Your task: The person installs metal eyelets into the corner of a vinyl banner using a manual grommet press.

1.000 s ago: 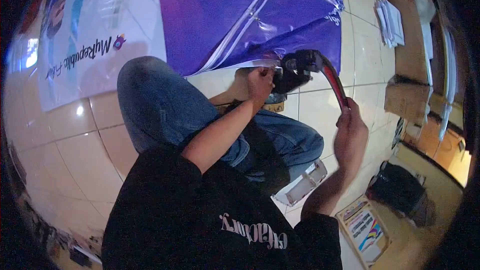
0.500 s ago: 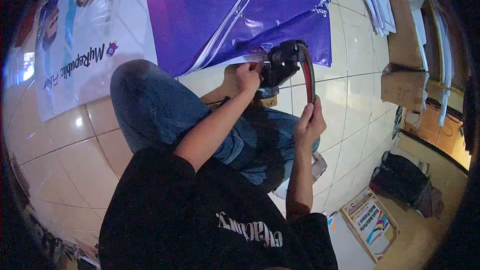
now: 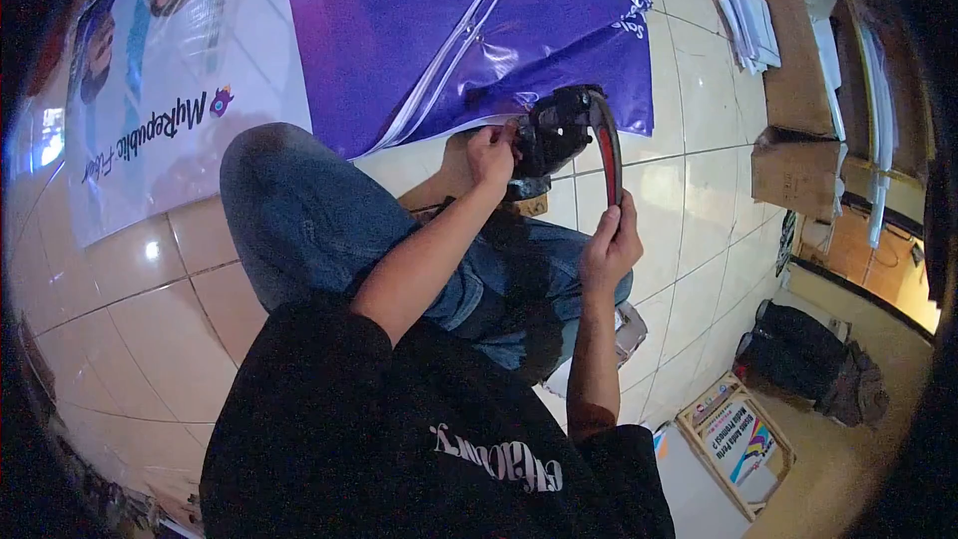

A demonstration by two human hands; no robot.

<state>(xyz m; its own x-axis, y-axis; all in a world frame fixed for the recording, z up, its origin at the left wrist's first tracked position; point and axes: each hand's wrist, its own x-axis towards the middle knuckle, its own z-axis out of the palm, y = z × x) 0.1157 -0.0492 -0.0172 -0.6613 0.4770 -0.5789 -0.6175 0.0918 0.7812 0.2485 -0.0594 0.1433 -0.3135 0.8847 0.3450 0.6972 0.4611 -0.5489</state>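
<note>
A black eyelet press (image 3: 561, 130) with a curved, red-lined lever stands on the floor by my bent legs. The near edge of a purple and white vinyl banner (image 3: 399, 30) reaches into the press. Beside the jaw, my left hand (image 3: 491, 155) pinches that edge, though its fingertips are partly hidden. My right hand (image 3: 612, 248) is wrapped round the lower end of the lever, which points down toward me.
A small cardboard box (image 3: 529, 206) sits just below the press. To the right are stacked papers (image 3: 746, 28), a large cardboard box (image 3: 795, 173), a dark bag (image 3: 793, 354) and a framed sign (image 3: 736, 444). The floor is glossy tile.
The whole view has shifted slightly. Both hands keep their hold on the banner edge and the lever, with the lever at nearly the same angle.
</note>
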